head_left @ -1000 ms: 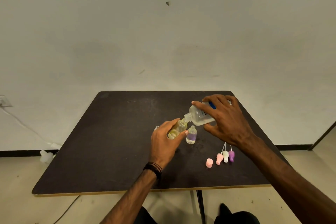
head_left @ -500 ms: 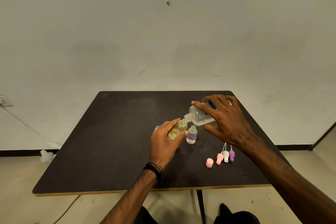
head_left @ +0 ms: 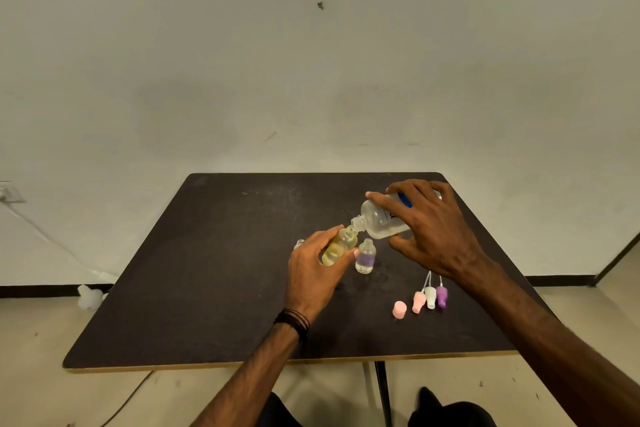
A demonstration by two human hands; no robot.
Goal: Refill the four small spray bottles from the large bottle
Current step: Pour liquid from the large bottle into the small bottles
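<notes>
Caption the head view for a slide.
Right hand tips the large bottle into a yellow-tinted small bottle held by the left hand; spray caps wait nearby.

Yellowish small bottle (head_left: 338, 247), purple-banded bottle (head_left: 365, 256), pink cap (head_left: 399, 309), and pink, white, purple spray heads on a dark table (head_left: 207, 288).

The left hand (head_left: 317, 274) sits just below the middle of the frame, its forearm rising from the bottom edge with dark bands around the wrist, thumb and fingers curled closed around what it holds. The right hand (head_left: 431, 230) lies to the right and slightly higher, palm down, fingers spread and wrapped over its load, its bare forearm running down to the lower right corner.
</notes>
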